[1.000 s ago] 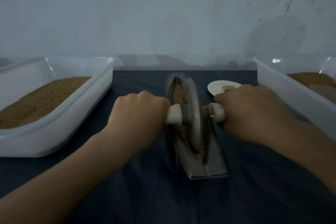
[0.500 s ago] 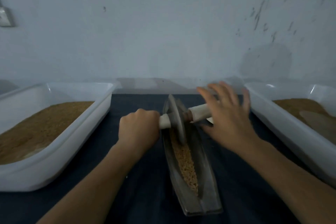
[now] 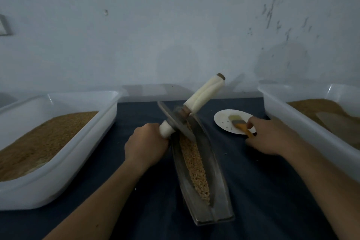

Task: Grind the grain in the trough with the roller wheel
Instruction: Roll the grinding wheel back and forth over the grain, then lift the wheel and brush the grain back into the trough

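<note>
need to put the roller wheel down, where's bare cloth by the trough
Bare cloth between the left tub and the trough, and between the trough and the right tub, nearer than the plate. Crowded at the plate: brush, right hand.

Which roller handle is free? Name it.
The far handle, tilted up; the left hand grips the near handle, the right hand holds the brush.

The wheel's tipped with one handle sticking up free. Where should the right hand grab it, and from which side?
Grip the free handle mid-length, coming from the right and above, fingers wrapped round it. It is a long round bar tilted up clear of the trough, while the disc is thin-edged and the left hand holds the other end.
</note>
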